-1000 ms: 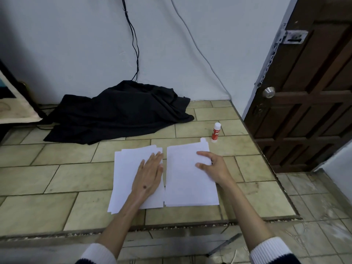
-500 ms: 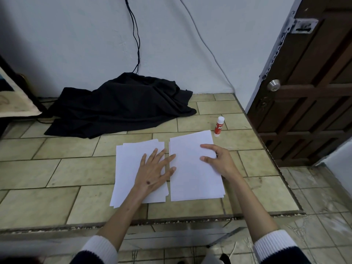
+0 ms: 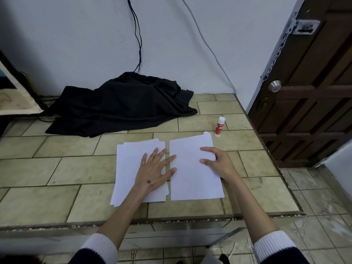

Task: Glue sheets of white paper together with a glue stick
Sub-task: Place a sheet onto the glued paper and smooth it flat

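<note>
Under our flat left hand point(image 3: 154, 173) and right hand point(image 3: 219, 161): paper stacks point(image 3: 194, 168); we should press seams firmly.

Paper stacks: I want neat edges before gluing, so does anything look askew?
Yes. The left stack is fanned, its sheet edges stepped at the top and lower right. The right stack lies squarer, though a small white tab pokes past its top corner.

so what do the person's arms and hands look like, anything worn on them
Both forearms are bare, with dark navy sleeves pushed up and ending in wide white ribbed cuffs. The left hand has a small dark mark on its back; the right hand shows none. No rings, watch or gloves are visible.
</note>
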